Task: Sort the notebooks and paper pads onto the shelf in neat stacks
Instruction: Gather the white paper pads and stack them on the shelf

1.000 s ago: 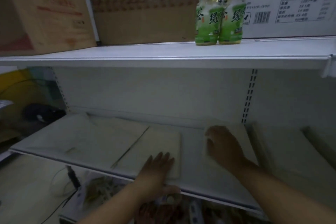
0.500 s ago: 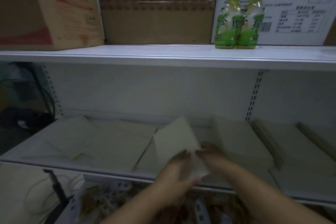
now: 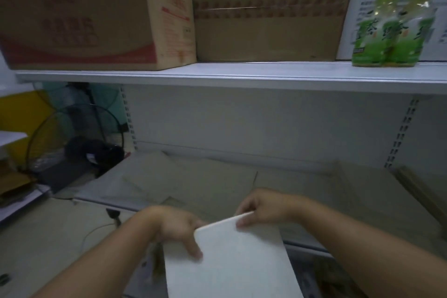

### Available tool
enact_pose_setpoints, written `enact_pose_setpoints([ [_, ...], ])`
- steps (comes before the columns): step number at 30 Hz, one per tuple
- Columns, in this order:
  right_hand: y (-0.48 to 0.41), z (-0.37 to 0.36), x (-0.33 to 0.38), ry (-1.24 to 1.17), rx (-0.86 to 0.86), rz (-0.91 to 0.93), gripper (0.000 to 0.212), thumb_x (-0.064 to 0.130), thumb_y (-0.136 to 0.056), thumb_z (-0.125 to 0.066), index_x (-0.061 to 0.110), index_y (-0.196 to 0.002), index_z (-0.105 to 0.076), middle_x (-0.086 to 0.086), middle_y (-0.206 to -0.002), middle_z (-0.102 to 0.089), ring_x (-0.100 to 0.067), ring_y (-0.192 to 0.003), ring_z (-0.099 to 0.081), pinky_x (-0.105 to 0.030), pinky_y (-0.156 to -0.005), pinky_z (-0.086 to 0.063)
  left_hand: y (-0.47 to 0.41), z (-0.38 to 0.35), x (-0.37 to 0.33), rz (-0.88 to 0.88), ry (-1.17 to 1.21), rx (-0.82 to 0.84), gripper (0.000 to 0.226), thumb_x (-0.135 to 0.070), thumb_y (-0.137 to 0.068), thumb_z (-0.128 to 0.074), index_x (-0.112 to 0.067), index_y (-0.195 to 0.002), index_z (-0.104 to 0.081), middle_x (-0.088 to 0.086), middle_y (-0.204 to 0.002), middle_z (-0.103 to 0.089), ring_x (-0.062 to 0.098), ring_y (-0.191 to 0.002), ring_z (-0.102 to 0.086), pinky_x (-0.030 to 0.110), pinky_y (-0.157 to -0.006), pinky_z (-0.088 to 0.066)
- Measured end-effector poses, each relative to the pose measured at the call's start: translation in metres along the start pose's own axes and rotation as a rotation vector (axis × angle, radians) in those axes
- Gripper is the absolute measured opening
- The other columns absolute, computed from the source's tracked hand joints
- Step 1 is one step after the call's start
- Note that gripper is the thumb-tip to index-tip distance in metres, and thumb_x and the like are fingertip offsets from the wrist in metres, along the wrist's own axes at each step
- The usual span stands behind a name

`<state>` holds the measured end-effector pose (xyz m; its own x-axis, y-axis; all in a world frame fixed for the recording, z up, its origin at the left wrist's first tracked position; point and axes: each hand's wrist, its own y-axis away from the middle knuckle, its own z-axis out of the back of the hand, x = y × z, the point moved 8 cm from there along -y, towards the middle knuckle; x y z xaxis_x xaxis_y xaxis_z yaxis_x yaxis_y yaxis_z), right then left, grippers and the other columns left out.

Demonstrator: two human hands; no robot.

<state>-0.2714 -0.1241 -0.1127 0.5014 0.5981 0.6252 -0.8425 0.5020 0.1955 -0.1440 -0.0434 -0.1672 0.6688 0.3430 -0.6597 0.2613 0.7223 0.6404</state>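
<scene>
Just off the shelf (image 3: 94,198), your left grip (image 3: 174,227) and right grip (image 3: 263,205) pinch one white pad (image 3: 237,264); other stacks (image 3: 205,184) look shelved already.

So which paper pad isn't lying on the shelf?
The white pad nearest the camera: left hand and right hand hold its top edge in front of the shelf. The other pads lie flat on it.
</scene>
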Motion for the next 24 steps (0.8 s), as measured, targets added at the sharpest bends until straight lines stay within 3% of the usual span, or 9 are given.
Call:
enact_pose_setpoints([
  [3,-0.030,0.028,-0.014,-0.238,-0.376,-0.079,0.025,0.033,-0.093,-0.054,0.019,-0.074,-0.062,0.001,-0.075,-0.061,-0.014,-0.070,-0.056,-0.032,-0.070,-0.046,0.021,0.026,0.043,-0.046,0.360,-0.228,0.046,-0.005,-0.067,-0.067,-0.010,-0.112,-0.063,0.009,-0.101,-0.072,0.025,-0.088,-0.069,0.034,-0.078,-0.055],
  [5,-0.044,0.039,-0.043,-0.099,-0.488,-0.254,0.029,0.037,-0.095,-0.050,0.014,-0.108,-0.062,-0.009,-0.113,-0.064,-0.022,-0.098,-0.061,-0.030,-0.083,-0.044,0.035,0.049,0.072,-0.081,0.611,-0.414,0.050,-0.005,-0.065,-0.068,-0.008,-0.114,-0.060,0.018,-0.105,-0.071,0.036,-0.095,-0.067,0.041,-0.079,-0.054],
  [7,-0.058,0.024,-0.073,0.117,-0.336,-0.416,0.063,0.046,-0.093,-0.048,0.009,-0.142,-0.034,-0.010,-0.146,-0.041,-0.023,-0.128,-0.046,-0.025,-0.098,-0.037,0.047,0.063,0.093,-0.112,0.789,-0.565,0.047,-0.001,-0.072,-0.070,-0.005,-0.118,-0.057,0.022,-0.105,-0.070,0.041,-0.095,-0.066,0.042,-0.075,-0.053],
  [9,-0.069,0.011,-0.090,0.184,-0.230,-0.476,0.078,0.051,-0.090,-0.051,0.008,-0.147,-0.020,-0.011,-0.151,-0.030,-0.025,-0.135,-0.036,-0.028,-0.104,-0.034,0.055,0.070,0.106,-0.118,0.879,-0.676,0.036,0.002,-0.084,-0.063,-0.005,-0.119,-0.055,0.020,-0.101,-0.071,0.039,-0.090,-0.067,0.040,-0.068,-0.054],
  [14,-0.091,0.030,-0.098,0.268,-0.247,-0.517,0.093,0.053,-0.071,-0.073,0.005,-0.141,-0.034,-0.013,-0.145,-0.038,-0.027,-0.130,-0.043,-0.029,-0.101,-0.041,0.068,0.076,0.127,-0.121,1.027,-0.891,0.022,-0.001,-0.090,-0.054,-0.013,-0.108,-0.057,0.017,-0.094,-0.071,0.035,-0.080,-0.067,0.036,-0.054,-0.056],
  [16,-0.101,0.034,-0.105,0.139,-0.251,-0.480,0.091,0.043,-0.071,-0.079,0.005,-0.141,-0.035,-0.012,-0.146,-0.038,-0.026,-0.130,-0.043,-0.030,-0.104,-0.040,0.075,0.083,0.132,-0.127,1.072,-0.960,0.017,-0.004,-0.092,-0.053,-0.015,-0.104,-0.057,0.016,-0.094,-0.069,0.034,-0.081,-0.066,0.035,-0.052,-0.055],
  [19,-0.123,0.037,-0.107,-0.552,-0.293,-0.256,0.052,0.008,-0.077,-0.075,0.011,-0.123,-0.052,-0.019,-0.134,-0.052,-0.030,-0.112,-0.057,-0.045,-0.095,-0.049,0.087,0.099,0.139,-0.146,1.119,-1.043,0.014,-0.008,-0.092,-0.053,-0.017,-0.101,-0.057,0.012,-0.091,-0.071,0.030,-0.082,-0.065,0.032,-0.054,-0.054],
  [21,-0.134,0.050,-0.099,-0.884,-0.309,-0.108,0.038,-0.003,-0.084,-0.063,0.015,-0.117,-0.055,-0.016,-0.126,-0.058,-0.026,-0.098,-0.062,-0.041,-0.079,-0.055,0.095,0.108,0.147,-0.132,1.170,-1.066,0.010,-0.011,-0.092,-0.054,-0.016,-0.099,-0.058,0.008,-0.080,-0.074,0.028,-0.082,-0.064,0.031,-0.053,-0.056],
  [24,-0.143,0.077,-0.081,-1.054,-0.278,0.001,0.027,-0.004,-0.088,-0.055,0.014,-0.107,-0.060,-0.009,-0.108,-0.065,-0.019,-0.082,-0.066,-0.026,-0.060,-0.055,0.105,0.117,0.162,-0.084,1.210,-1.116,0.014,-0.014,-0.091,-0.055,-0.013,-0.104,-0.059,0.009,-0.080,-0.074,0.027,-0.083,-0.063,0.032,-0.058,-0.058],
])
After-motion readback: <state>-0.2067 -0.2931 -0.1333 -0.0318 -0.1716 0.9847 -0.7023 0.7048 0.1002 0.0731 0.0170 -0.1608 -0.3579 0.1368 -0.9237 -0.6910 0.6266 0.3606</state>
